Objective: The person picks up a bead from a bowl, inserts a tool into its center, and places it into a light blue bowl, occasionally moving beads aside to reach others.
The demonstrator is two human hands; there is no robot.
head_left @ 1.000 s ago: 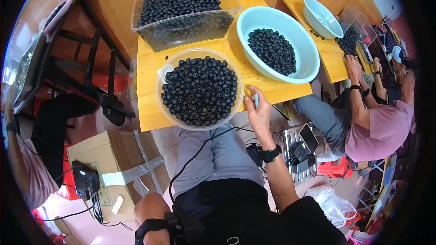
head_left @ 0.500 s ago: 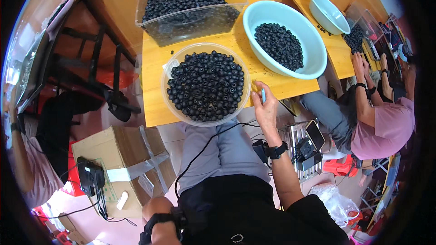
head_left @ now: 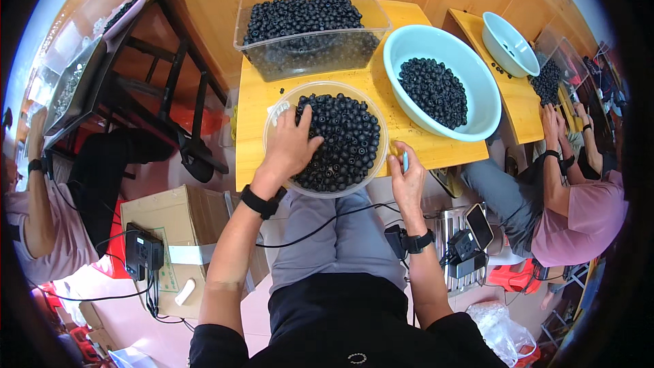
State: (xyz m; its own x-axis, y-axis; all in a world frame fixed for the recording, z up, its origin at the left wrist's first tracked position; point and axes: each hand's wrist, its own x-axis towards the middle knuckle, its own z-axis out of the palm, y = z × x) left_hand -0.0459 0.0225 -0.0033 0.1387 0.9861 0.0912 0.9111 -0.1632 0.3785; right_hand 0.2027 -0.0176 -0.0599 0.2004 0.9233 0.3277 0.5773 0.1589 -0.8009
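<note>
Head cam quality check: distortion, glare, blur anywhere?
Head view: strong fisheye, the yellow table edges bow and a black vignette rings the frame; even daylight, soft shadows; mild sheen on the clear tub wall; left hand and right hand sharp, far corners washed out.

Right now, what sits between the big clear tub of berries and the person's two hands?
In the head view, a round clear bowl of dark berries sits there; the left hand rests on its berries, the right hand is beside its rim, below the clear tub.
</note>
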